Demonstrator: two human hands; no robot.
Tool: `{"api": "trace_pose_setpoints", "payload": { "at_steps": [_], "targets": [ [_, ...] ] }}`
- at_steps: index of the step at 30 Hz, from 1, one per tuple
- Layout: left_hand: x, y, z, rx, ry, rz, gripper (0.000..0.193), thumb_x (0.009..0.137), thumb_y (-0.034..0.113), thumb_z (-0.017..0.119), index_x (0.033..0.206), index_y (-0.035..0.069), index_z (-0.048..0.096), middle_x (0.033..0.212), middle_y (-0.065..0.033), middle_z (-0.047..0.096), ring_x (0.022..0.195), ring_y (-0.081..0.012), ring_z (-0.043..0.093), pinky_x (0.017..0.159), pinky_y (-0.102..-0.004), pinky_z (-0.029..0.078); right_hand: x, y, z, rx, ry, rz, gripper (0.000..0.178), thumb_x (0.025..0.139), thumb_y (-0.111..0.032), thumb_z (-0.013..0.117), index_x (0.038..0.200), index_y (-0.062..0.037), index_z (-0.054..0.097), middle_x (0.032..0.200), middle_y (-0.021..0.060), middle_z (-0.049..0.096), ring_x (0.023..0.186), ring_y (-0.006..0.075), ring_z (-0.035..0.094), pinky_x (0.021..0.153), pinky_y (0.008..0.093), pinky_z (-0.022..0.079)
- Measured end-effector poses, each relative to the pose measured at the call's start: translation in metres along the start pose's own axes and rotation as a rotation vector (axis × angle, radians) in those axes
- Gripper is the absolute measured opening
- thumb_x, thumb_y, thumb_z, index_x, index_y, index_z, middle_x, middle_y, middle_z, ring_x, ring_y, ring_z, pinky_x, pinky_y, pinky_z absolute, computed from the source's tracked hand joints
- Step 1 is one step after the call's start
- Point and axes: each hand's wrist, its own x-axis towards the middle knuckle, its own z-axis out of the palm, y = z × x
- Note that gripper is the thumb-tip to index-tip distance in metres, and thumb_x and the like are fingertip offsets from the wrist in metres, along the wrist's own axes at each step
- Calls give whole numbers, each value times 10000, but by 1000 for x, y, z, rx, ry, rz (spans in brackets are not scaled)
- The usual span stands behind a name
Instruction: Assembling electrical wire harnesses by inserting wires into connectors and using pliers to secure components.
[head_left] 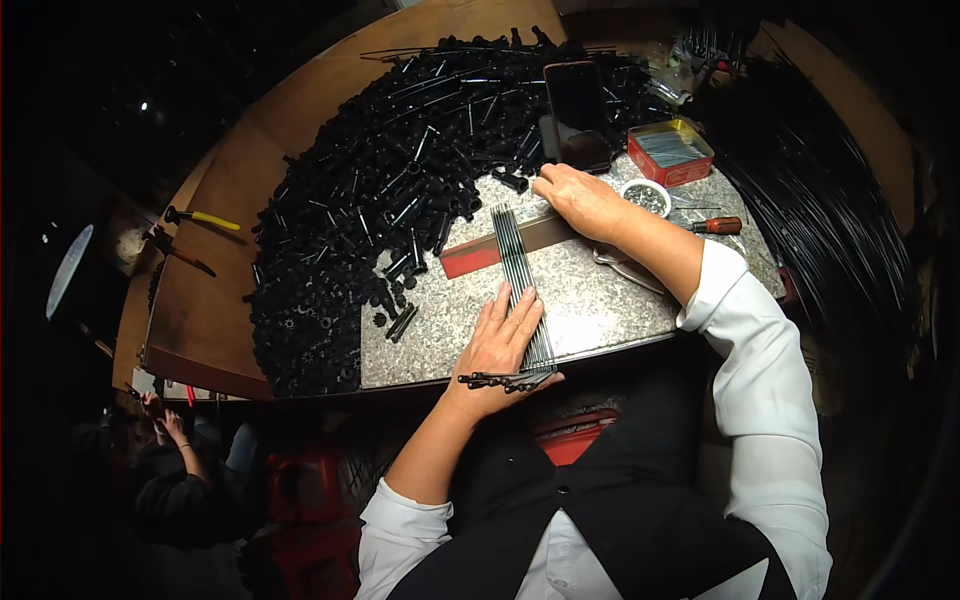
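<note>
A row of thin metal rods [514, 255] lies side by side on the speckled stone slab [610, 300]. My left hand [500, 345] rests on the rods with its fingers stretched flat across them. Black-tipped ends [505, 381] of the row fan out by the wrist, past the slab's front edge. Under the rods runs a flat bar, red at its left end [470, 260] and dark brown to the right. Above the bar's right part is my right hand [580, 200], fingers curled together. What its fingertips hold, if anything, cannot be made out.
A big heap of black plastic parts [400, 170] covers the left and back. A phone [578, 110] stands behind a white cup of small metal pieces [646, 196] and a red tin of rods [670, 155]. A screwdriver [720, 226] lies right, beside black rods [810, 190]. Another person's hands [168, 420] show lower left.
</note>
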Motion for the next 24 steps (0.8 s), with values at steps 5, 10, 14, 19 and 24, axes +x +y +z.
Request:
{"api": "trace_pose_setpoints", "payload": {
  "at_steps": [5, 10, 14, 19, 24],
  "targets": [
    [-3, -2, 0, 12, 3, 4, 978, 625, 480, 807, 1370, -6, 401, 1462, -187, 357, 1383, -428, 242, 1098, -526, 269, 2, -3, -3, 75, -59, 3, 152, 839, -94, 487, 880, 7, 593, 949, 173, 557, 922, 337, 585, 802, 410, 495],
    [-2, 0, -1, -4, -1, 8, 1019, 587, 522, 801, 1362, -11, 409, 1455, -184, 366, 1379, -432, 247, 1094, -540, 268, 3, -7, -3, 115, -46, -21, 155, 830, -109, 501, 856, 5, 601, 956, 173, 556, 940, 336, 578, 802, 412, 494],
    [0, 2, 0, 10, -52, -44, 996, 650, 583, 733, 1381, -9, 404, 1478, -158, 343, 1411, -389, 191, 1130, -508, 215, 6, -4, 0, 68, 16, -73, 158, 830, -127, 505, 848, -5, 603, 958, 163, 554, 946, 326, 571, 797, 412, 491],
    [3, 1, 0, 30, -60, -64, 962, 671, 585, 719, 1381, 11, 413, 1481, -157, 336, 1409, -390, 198, 1123, -521, 227, 12, -6, 3, 110, 4, -67, 155, 818, -82, 513, 907, -8, 617, 947, 147, 544, 925, 317, 570, 784, 398, 483],
    [-1, -2, -4, 74, -74, -37, 925, 719, 633, 648, 1389, 41, 412, 1471, -172, 344, 1397, -411, 212, 1117, -542, 224, 22, -15, 10, 264, 62, -42, 151, 801, -11, 524, 945, -9, 569, 993, 160, 539, 921, 354, 570, 773, 401, 480]
  ]
}}
